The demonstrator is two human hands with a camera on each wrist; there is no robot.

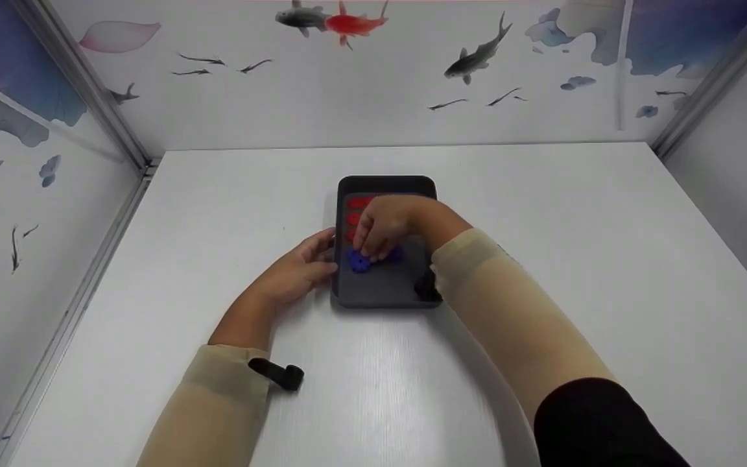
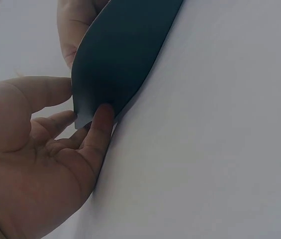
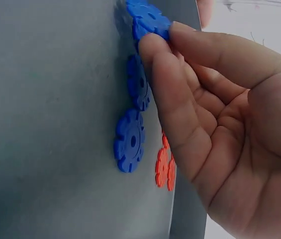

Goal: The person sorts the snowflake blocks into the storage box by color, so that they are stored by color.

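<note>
A dark grey rectangular tray point(image 1: 373, 293) lies on the white table, holding notched plastic discs. My right hand point(image 1: 390, 224) is over it and pinches a blue disc point(image 3: 152, 22) between thumb and fingertips, tilted above the tray floor. Two more blue discs point(image 3: 129, 141) lie flat in a row beside it. Red discs point(image 1: 354, 218) sit farther back in the tray, partly hidden behind the right hand. My left hand point(image 1: 292, 275) is at the tray's left side. In the left wrist view, its thumb and a finger touch the outer wall point(image 2: 120, 50).
White table surface point(image 1: 218, 214) surrounds the tray. White panels point(image 1: 373, 97) printed with fish stand at the back and both sides. A black strap end point(image 1: 276, 374) sticks out from the left sleeve; another dark piece point(image 1: 426, 285) is by the right cuff.
</note>
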